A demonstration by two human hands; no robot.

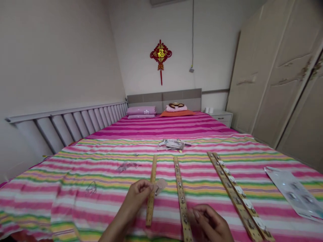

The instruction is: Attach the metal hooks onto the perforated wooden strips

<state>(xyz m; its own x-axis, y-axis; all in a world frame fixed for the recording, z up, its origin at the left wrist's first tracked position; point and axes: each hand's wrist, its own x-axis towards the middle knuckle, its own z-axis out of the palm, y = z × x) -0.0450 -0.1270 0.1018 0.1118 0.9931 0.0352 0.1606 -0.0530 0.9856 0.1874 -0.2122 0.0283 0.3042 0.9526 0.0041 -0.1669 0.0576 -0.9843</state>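
Observation:
My left hand (138,195) pinches a small, pale translucent piece (160,186) with a bit of metal on it, held over a bare wooden strip (150,206). Beside the near part of a second wooden strip (181,193), which carries small metal parts, is my right hand (208,223). Its fingers are curled together, and whatever they may hold is too small to make out. Further right lie two wooden strips side by side, one with metal parts (228,183) and one with white round pieces (248,203).
Clear plastic packets (173,144) lie beyond the strips on the striped bedspread (101,208). A crumpled clear wrapper (126,166) and thin wire-like pieces (91,188) are at the left. A clear package (294,193) lies at the far right.

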